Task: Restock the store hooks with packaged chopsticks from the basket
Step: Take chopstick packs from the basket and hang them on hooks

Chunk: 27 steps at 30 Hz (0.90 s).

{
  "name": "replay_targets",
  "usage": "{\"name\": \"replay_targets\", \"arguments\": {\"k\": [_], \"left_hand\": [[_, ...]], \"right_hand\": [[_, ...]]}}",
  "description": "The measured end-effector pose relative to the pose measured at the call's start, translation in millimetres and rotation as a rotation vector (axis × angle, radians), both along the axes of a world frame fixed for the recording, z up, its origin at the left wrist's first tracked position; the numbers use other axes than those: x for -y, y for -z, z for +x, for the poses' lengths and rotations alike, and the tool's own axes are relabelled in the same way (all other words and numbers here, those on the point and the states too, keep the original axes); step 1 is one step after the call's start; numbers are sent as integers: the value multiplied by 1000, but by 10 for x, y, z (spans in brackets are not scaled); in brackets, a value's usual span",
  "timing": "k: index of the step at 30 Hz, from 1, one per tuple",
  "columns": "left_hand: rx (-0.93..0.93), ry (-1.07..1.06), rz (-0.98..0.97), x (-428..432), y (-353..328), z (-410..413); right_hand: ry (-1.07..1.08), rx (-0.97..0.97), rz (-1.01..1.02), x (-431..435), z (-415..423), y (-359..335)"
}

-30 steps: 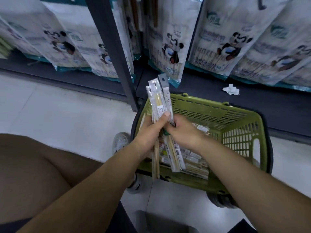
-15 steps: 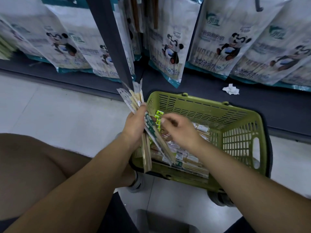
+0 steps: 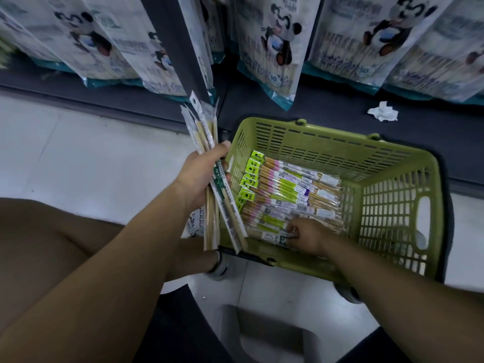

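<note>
1. Firmly curled, left hand [image 3: 201, 176], round a fanned bundle [image 3: 203, 132] of packaged chopsticks, thumb laid across the front; held upright just outside the left wall of the basket [image 3: 340, 142].
2. Open room to the left of that bundle, over pale floor tile [image 3: 91, 153]; tighter above, with the top ends close to the dark shelf post [image 3: 170, 40].
3. Right hand [image 3: 306, 235] down inside the basket by its near wall, fingers bent and pinching the end of a single pack [image 3: 275, 235] in the bottom layer.
4. Loose packs [image 3: 288, 189] just beyond that hand, stacked crosswise; lime header cards toward the left wall, bare stick ends toward the right.
5. Clear crinkled sleeves over pale wooden sticks; basket of green slotted plastic, with a rounded rim and a handle cut-out in the right wall.
6. Further out, glossy panda-print bags [image 3: 272, 48] hanging over a dark shelf base [image 3: 314, 106], and crumpled white paper [image 3: 383, 111] lying on that base behind the basket.
</note>
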<state>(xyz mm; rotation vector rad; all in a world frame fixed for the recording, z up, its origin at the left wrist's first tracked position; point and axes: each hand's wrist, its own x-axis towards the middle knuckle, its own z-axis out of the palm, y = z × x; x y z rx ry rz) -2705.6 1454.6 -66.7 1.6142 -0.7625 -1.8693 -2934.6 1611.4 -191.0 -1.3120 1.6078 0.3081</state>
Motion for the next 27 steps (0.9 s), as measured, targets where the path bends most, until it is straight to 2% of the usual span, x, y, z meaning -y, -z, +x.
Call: {"name": "replay_targets", "arguments": {"k": [12,19,22,27], "left_hand": [[-72,42,-41,-45,16,32],[-63,68,-35,-46,-10,5],[-48,96,-52,-75,-66,-101],[-104,145,-118,-224,-235,-403]], "right_hand": [[-137,12,37,64,8,31],[313,194,-121,279,-167,-298],[493,353,-167,471,-144,-640],[596,586,-296,754,56,-1275]]}}
